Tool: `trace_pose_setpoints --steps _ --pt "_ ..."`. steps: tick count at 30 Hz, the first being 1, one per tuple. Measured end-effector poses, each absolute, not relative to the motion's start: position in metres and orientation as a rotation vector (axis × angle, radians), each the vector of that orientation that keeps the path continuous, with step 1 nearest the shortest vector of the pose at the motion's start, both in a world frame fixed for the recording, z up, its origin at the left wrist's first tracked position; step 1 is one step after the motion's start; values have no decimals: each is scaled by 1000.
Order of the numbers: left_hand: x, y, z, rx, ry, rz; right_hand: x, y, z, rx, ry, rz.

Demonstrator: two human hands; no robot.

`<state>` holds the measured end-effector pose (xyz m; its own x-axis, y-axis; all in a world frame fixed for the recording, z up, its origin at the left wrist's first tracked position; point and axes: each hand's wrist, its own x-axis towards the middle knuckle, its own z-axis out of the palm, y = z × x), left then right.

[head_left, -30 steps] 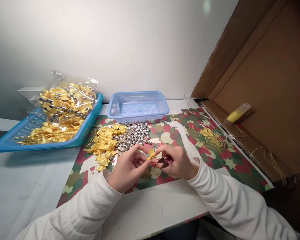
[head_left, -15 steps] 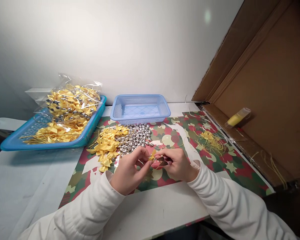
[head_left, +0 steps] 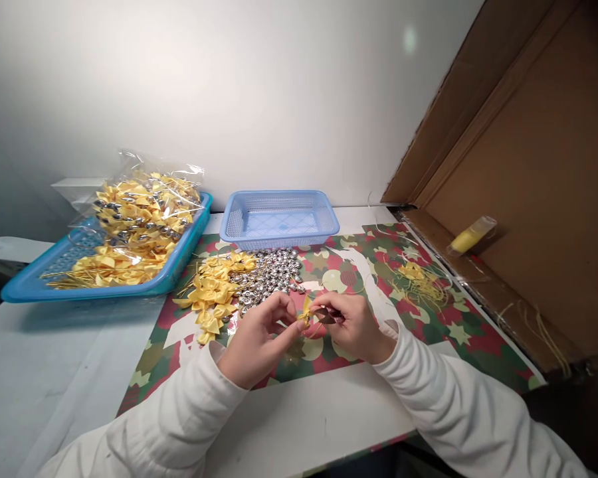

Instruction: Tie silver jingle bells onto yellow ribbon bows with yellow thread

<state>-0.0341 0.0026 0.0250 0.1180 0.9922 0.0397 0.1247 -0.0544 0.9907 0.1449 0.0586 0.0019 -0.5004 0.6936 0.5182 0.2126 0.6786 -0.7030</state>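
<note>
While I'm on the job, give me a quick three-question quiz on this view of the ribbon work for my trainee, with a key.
1. Which hand holds the small dark tool next to the pinched ribbon piece?
2. True or false: the silver beads lie to the left of the yellow strings.
3. What lies along the left side of the silver beads?
A) the light blue basket
B) a pile of yellow ribbons
C) a clear tube

Key: 1. The right hand; 2. True; 3. B

Bows (head_left: 212, 290) lie left of the beads (head_left: 274, 273) — tray (head_left: 192, 240) farther left, basket (head_left: 280, 241) just behind.
</note>
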Motion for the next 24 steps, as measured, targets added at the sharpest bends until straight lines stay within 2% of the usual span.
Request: trace_pose_setpoints --steps 14,20,24 --pt "-40 12 31 933 1049 1061 140 56 19 -861 -1730 1164" --pt "-57 85 81 1071 1285 1367 140 70 6 -1019 -1567 1238" --pt "-68 117 102 1246 1584 1182 146 79 3 -1104 -1745 1092"
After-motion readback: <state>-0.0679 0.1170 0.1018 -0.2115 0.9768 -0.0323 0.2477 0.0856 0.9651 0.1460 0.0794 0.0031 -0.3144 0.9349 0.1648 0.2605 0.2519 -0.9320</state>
